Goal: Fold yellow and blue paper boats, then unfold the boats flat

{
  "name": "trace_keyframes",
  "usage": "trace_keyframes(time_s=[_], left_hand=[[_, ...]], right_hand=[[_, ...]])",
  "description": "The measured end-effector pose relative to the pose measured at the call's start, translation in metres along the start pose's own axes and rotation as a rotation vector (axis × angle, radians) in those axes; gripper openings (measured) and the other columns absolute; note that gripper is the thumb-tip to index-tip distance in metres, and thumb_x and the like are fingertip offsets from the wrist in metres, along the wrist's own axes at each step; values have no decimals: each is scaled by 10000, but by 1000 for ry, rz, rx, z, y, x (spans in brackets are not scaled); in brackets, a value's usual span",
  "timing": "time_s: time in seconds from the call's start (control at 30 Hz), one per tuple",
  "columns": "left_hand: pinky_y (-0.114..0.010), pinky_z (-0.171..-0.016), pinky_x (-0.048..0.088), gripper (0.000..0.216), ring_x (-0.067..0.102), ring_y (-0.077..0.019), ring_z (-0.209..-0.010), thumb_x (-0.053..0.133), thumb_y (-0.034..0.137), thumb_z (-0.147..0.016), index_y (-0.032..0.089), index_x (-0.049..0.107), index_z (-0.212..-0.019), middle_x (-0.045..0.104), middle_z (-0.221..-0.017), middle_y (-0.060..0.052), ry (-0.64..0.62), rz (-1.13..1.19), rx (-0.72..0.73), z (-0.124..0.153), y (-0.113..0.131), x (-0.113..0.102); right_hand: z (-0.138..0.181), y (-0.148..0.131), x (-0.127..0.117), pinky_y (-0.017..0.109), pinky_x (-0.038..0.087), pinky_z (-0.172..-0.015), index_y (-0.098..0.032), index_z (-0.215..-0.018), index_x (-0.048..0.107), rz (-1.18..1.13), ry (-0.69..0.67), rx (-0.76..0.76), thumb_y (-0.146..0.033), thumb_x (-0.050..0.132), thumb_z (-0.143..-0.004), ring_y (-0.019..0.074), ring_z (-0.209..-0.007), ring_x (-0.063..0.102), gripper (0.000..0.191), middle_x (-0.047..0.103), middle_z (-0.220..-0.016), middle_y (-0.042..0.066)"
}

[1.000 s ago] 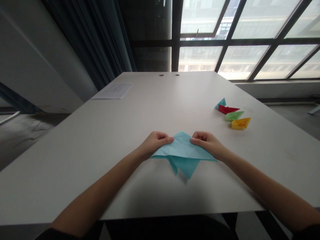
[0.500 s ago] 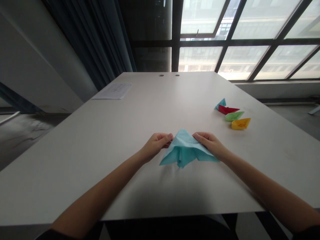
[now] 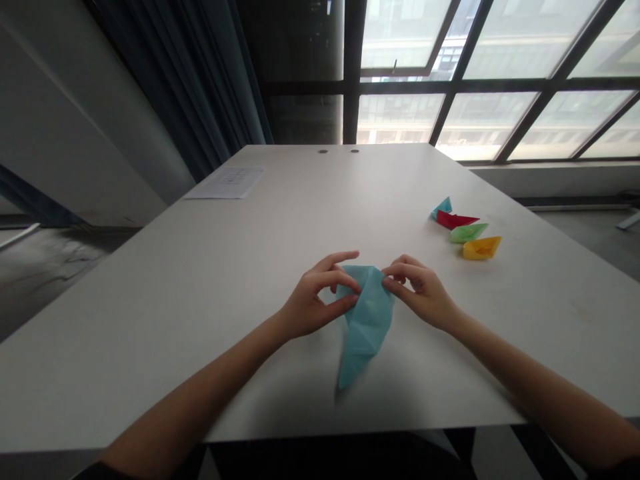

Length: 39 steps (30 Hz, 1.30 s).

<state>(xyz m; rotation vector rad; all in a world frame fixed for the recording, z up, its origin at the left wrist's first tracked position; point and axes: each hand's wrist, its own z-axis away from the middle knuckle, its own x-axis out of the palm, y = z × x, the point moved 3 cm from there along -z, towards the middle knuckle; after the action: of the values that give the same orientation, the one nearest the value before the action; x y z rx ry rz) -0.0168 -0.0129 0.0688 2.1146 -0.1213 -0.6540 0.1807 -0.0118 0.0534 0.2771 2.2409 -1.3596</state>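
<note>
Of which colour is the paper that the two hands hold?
The paper is light blue, slightly greenish; the head view shows it best.

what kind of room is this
Probably an office or meeting room: a long white table with round fittings at its far end, a dark curtain, and large framed windows facing another building.

Creased, folded light-blue paper (image 3: pixel 369 320), broad at its far end, tapering to a point toward the viewer, near a white table (image 3: pixel 225 260) edge.
</note>
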Motion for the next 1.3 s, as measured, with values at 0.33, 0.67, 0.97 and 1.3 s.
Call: trace_keyframes(time_s=[0.33,0.67,0.97,1.3], left_hand=[[-212,-587,491,78,584,-103,-710,584,177,-746,158,608,-818,635,-1036,-95,-76,-133,154,4,6,6],[-226,-617,498,89,599,-110,-711,601,218,-751,151,614,-808,669,-944,-89,-45,-125,87,4,1,7],[-233,-627,480,101,597,-127,-747,602,228,-757,171,607,-841,672,-845,-59,5,-149,89,4,0,7],[-218,-625,495,49,605,-102,-709,619,191,-746,159,610,-781,647,-1033,-93,-2,-101,117,4,3,8]], right_hand=[[3,-14,4,270,457,-620,-201,-866,628,81,-87,-101,-295,518,-828,139,-703,527,149,544,-777,44],[4,-17,4,301,481,-715,-209,-891,622,115,-21,-171,-282,540,-811,161,-805,535,135,510,-866,56],[5,-21,6,298,491,-706,-212,-867,613,97,-1,-225,-266,544,-810,162,-805,556,104,547,-865,58],[6,-21,8,285,485,-712,-215,-916,603,71,-38,-237,-226,539,-815,147,-816,558,120,559,-903,56]])
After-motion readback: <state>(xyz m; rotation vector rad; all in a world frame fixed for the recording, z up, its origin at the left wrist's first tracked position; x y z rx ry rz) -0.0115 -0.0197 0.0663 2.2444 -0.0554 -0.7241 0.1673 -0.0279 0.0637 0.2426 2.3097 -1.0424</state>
